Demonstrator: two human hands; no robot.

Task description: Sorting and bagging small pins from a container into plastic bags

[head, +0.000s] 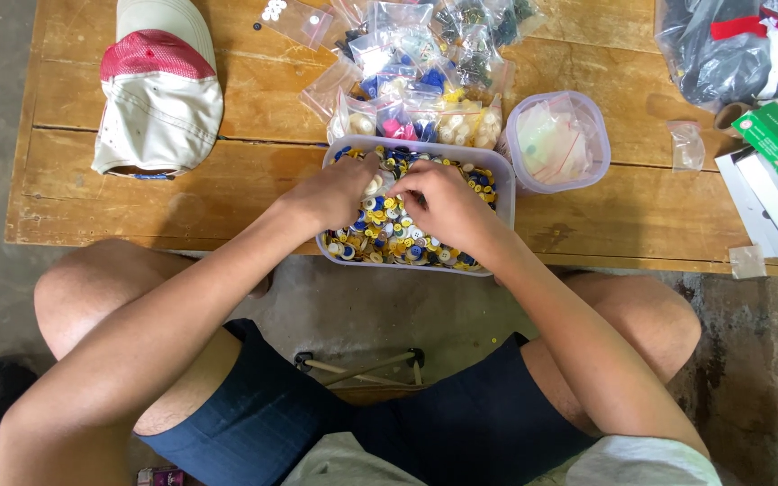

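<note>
Seen from above, a seated person leans over a wooden counter (137, 193) with both hands sunk into a clear rectangular plastic tub (506, 193) heaped with mixed buttons (389, 236) in yellow, blue, white and cream. The left hand (335, 191) rests palm down on the left half of the heap, fingers curled into the buttons; whether it pinches one cannot be told. The right hand (443, 205) lies just beside it, fingertips bent down near the middle of the tub, loosely closed, and any button in its grip is hidden. The two hands almost touch at the fingertips. Picking single buttons from such a heap would likely go best with light fingertip pinches, spreading the top layer rather than digging, so that none spill over the near rim, which overhangs the counter edge above the person's knees. Behind the tub lies a pile of small clear zip bags (425, 63) already holding sorted buttons, well within reach. To the right stands a round clear tub (558, 141) with empty bags inside. A white and red cap (159, 90) lies far left.
</note>
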